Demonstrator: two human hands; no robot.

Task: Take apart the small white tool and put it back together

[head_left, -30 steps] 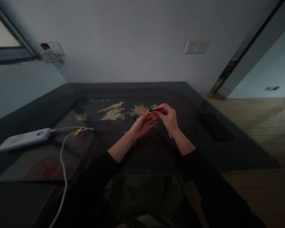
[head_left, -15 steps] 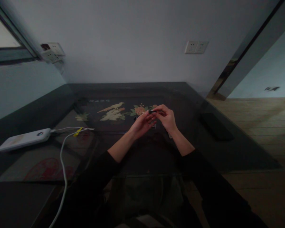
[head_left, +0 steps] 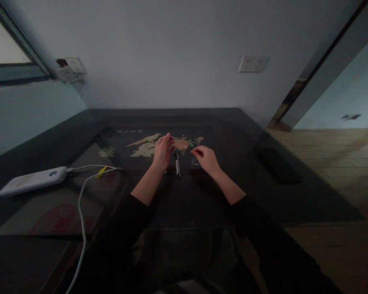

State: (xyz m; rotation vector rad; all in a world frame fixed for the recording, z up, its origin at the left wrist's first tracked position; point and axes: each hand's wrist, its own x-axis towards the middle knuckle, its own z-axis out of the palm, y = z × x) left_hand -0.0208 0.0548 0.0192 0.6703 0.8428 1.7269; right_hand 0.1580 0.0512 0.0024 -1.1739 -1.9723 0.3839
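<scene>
My left hand (head_left: 162,152) is raised over the tabletop, its fingers loosely bent and apart. No object shows clearly in it. To the right, my right hand (head_left: 206,159) has thumb and fingertips pinched together; whatever they hold, if anything, is too small to make out. Under those fingertips lies a small grey, patterned flat piece (head_left: 195,163), partly covered by the hand. Between both hands a slim black-and-white pen-like object (head_left: 178,166) lies on the table. A tiny shiny thing (head_left: 165,172) rests beside my left wrist.
The dark glass-topped table (head_left: 184,200) has a bird-and-flower picture (head_left: 145,147). At left, a white power bank (head_left: 33,180) connects to a white cable (head_left: 82,216) with a yellow tag (head_left: 101,171). A black flat object (head_left: 279,165) lies at right. The wall (head_left: 171,53) stands behind.
My hands have drawn apart; they were together around a small dark item, now not clearly visible. My left hand moved left, and my right came slightly lower. The pen-like object is now uncovered.
</scene>
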